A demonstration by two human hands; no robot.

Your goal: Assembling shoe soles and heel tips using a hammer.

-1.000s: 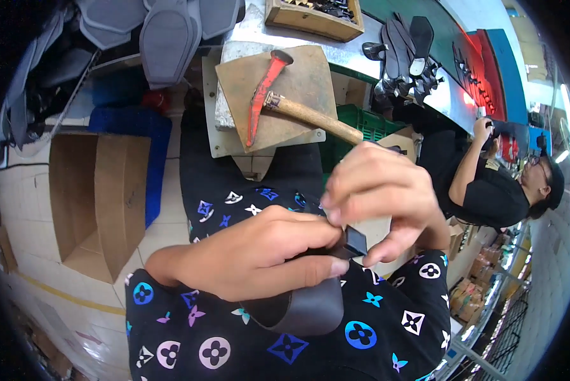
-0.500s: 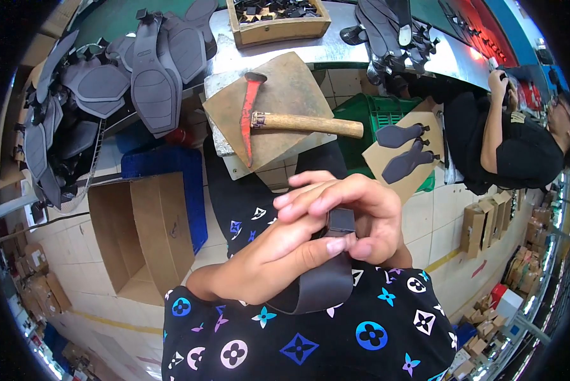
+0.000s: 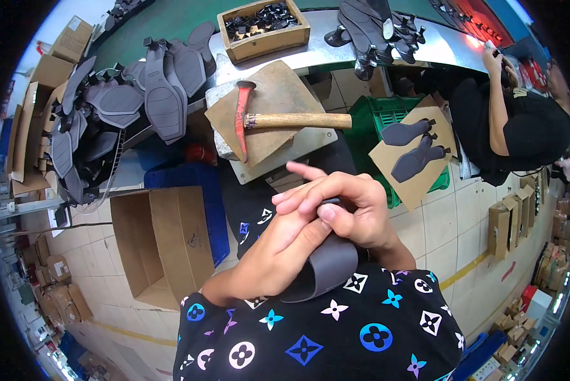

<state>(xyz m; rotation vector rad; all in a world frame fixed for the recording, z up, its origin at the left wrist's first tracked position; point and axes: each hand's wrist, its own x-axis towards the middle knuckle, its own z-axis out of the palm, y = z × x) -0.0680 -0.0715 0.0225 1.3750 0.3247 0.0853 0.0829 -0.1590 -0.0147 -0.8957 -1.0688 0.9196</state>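
Between both hands, close over the lap: a dark grey flexible strap piece [image 3: 326,270], bent into a loop, its lower curve hanging below the palms. Left hand [image 3: 278,244] wrapped over the loop from the near side, fingers stretched across to the upper end, pressing it flat. Right hand [image 3: 355,213] closed on that same upper end, thumb on top, probably to keep the two ends together; exact pinch hidden by the fingers. Beyond the hands, a red-headed hammer [image 3: 278,120] with wooden handle lying on a worn wooden block [image 3: 272,95], within easy reach. Farther left of the left hand, a heap of grey shaped pads [image 3: 126,108]; below it an open cardboard box [image 3: 164,244] on the tiled floor. Far right, another person in black at the same bench.
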